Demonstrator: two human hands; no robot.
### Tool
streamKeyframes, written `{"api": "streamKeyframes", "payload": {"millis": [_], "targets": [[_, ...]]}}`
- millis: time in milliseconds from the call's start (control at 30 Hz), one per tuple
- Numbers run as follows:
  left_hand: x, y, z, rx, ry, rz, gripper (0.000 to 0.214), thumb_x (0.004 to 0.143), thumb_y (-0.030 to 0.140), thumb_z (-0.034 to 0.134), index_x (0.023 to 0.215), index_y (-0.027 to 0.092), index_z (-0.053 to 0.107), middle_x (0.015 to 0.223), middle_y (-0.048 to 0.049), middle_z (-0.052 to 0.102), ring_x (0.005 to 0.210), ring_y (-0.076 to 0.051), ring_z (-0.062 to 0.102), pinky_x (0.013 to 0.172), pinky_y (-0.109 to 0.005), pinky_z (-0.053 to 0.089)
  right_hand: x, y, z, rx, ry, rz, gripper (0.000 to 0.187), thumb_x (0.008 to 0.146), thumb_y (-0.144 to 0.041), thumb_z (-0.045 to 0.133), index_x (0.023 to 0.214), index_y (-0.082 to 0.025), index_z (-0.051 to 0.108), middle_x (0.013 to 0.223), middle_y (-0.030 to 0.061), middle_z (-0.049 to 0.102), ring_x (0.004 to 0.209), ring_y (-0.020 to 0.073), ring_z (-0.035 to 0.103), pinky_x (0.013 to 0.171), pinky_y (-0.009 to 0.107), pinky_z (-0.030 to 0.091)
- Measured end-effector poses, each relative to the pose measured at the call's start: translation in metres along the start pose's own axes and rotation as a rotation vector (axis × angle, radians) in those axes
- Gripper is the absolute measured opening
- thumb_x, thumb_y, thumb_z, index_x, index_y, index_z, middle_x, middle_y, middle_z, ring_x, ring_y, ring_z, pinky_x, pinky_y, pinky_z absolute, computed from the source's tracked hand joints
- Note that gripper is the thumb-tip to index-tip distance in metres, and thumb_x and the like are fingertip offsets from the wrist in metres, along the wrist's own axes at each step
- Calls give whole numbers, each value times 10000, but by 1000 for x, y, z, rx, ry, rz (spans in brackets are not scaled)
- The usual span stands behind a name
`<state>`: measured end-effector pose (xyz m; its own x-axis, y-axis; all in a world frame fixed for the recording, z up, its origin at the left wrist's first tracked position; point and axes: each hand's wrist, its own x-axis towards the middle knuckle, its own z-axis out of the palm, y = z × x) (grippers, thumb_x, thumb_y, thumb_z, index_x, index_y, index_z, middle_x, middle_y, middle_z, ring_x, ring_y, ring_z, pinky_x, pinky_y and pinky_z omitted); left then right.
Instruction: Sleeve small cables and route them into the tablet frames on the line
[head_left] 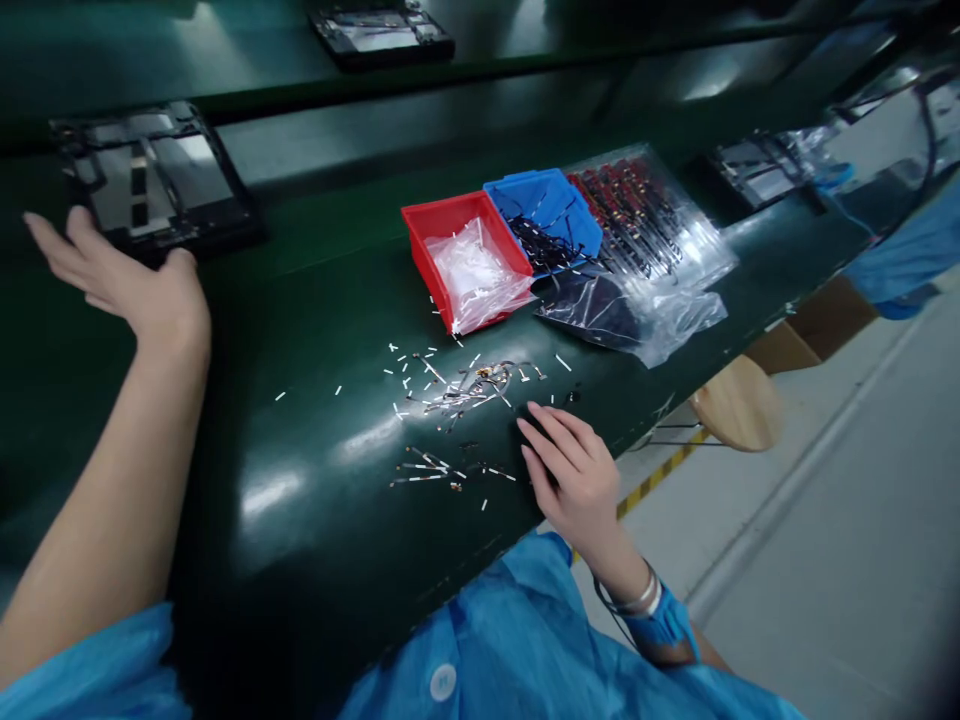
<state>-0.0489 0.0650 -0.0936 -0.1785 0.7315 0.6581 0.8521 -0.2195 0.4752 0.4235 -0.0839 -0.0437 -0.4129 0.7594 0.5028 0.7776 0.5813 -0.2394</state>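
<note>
My left hand is at the near left corner of a black device frame with pale panels, which looks like an opened tablet. Its fingers are spread, and some reach against the frame's edge without wrapping round it. My right hand rests at the near side of the green table, fingers bent and a little apart, with nothing visible in them. Just left of it lie several thin flex cables. A larger heap of flex cables lies beyond, with small white strips scattered around.
A red bin holds a clear plastic bag. The blue bin beside it holds dark cables. Right of them lie bagged red-and-black parts. Other device frames stand on the raised ledge and far right. A stool is beyond the table edge.
</note>
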Motion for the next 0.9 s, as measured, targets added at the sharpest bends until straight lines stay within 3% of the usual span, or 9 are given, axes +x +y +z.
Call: {"api": "streamKeyframes", "payload": {"millis": [67,167,233,300,367,433,567,767,900], "targets": [[-8,60,4,137,71,-59,722,796,158,649,1378,239,230,1581,-25,81,1439,-402,29,1121,-716,-7,-1,6,-2,-49,23,18,261,834,-93,600,1079,-151,673,1077,116,729,1011,235,622,777,370,534],[-32,166,9,8,-251,200,382,856,158,597,1230,178,522,1402,-70,495,1312,-273,440,1112,-500,344,6,15,-8,-67,96,47,169,825,-97,622,950,-187,692,911,67,743,862,202,608,710,336,530],[-52,222,12,-108,-443,406,236,916,166,516,1139,139,590,1282,-115,608,1201,-239,559,999,-421,460,14,21,-12,-94,113,56,125,830,-113,624,896,-191,695,846,56,731,808,191,589,688,324,522],[-70,254,15,-136,-579,622,272,935,167,470,1174,126,593,1296,-128,610,1205,-241,564,974,-412,467,20,23,-13,-147,55,20,132,855,-160,607,946,-179,700,919,71,736,864,205,595,716,336,516],[-81,266,18,-74,-658,723,336,945,188,443,1246,109,571,1380,-137,547,1273,-266,511,1006,-440,431,20,22,-10,-196,-63,-56,217,893,-240,568,1054,-153,686,1107,102,715,1028,239,590,804,373,503],[-87,266,20,-3,-701,739,381,951,232,445,1294,107,554,1445,-135,477,1327,-293,452,1035,-463,397,12,17,-5,-217,-174,-110,312,928,-302,513,1160,-142,647,1280,114,642,1196,259,531,916,411,464],[-87,257,23,42,-714,711,383,945,273,477,1301,171,576,1487,-123,421,1366,-321,399,1033,-487,393,-10,12,-2,-161,-252,-110,359,939,-294,489,1273,-203,583,1384,88,569,1342,242,430,1011,430,404],[-86,250,24,-31,-660,713,346,959,225,424,1240,159,616,1446,-156,467,1339,-313,439,990,-498,432,-6,17,-7,2,-182,-200,259,919,-232,517,1134,-237,661,1295,67,641,1298,239,490,921,427,490],[-86,252,21,-101,-624,721,333,950,185,428,1220,112,608,1390,-161,531,1305,-297,480,984,-476,442,22,29,-11,87,-9,-37,171,876,-158,571,953,-229,706,1009,52,748,969,198,640,792,371,547]]}}
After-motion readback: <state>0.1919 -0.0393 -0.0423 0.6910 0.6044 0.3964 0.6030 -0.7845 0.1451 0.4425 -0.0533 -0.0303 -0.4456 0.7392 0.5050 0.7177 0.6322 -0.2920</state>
